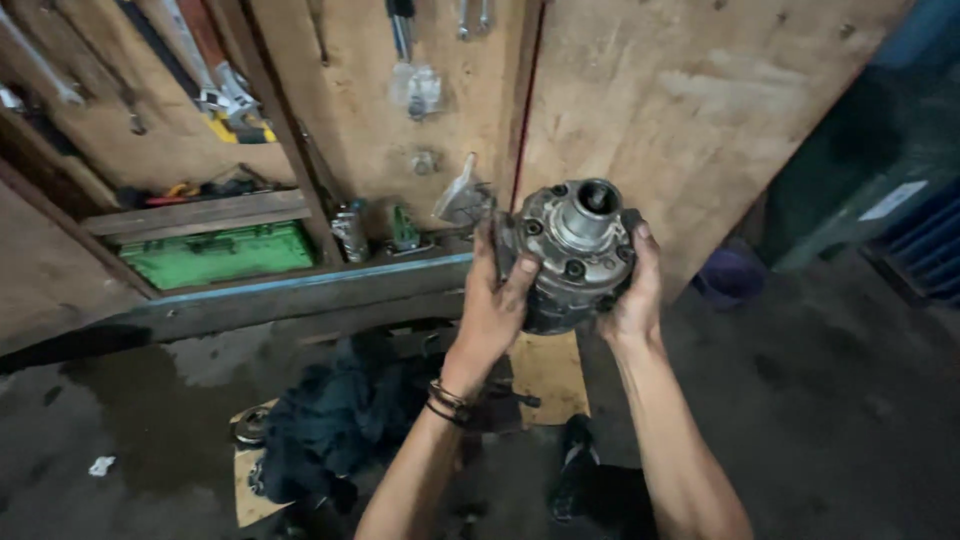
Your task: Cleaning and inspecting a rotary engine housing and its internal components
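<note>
Both hands clamped on round metal compressor housing (572,255), left hand (495,305) and right hand (632,290) gripping opposite sides, held up off the concrete floor (820,400), shaft end facing camera, above dark rag pile (335,420).

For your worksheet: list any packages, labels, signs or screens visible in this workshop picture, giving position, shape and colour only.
White label: far right, on the dark green surface; slanted rectangle.
Green box: left, under the wooden shelf; long, flat, bright green.
Small can: by the plywood wall, left of the hands; upright, silvery, markings too blurred.
No screens or signs.
</note>
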